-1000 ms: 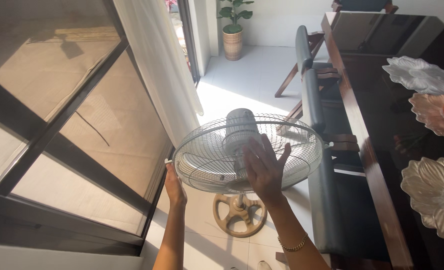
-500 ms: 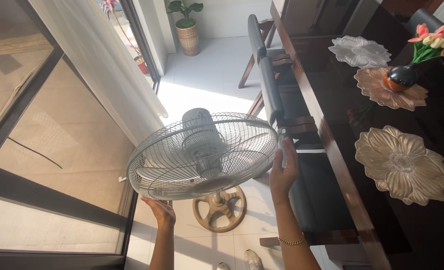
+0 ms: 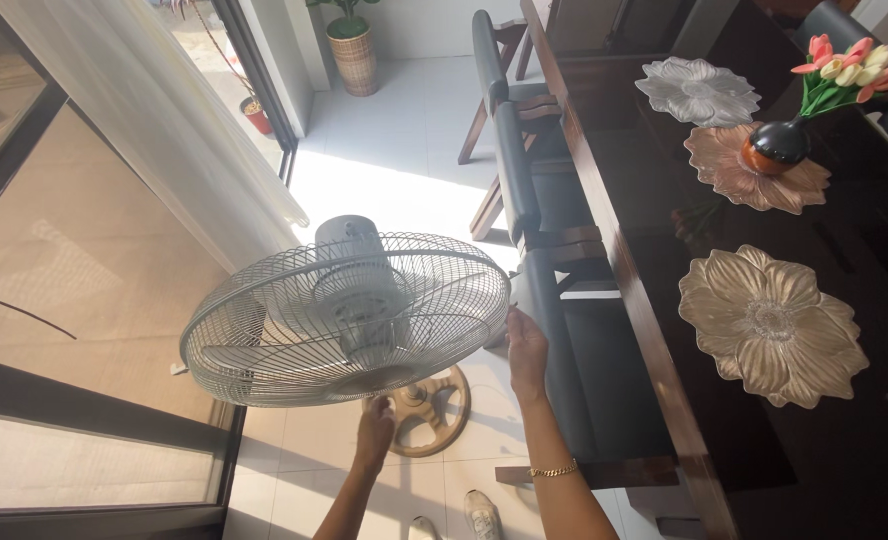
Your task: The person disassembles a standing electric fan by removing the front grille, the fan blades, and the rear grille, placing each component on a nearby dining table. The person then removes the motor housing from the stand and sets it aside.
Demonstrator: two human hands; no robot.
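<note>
Fingers of both hands — left hand (image 3: 375, 425), right hand (image 3: 526, 350) — on fan grille (image 3: 264, 345) rim.

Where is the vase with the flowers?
In the head view, the dark round vase with tulips stands at the upper right, on a pinkish flower-shaped mat on the dark table, between the silver mat and the golden mat.
</note>
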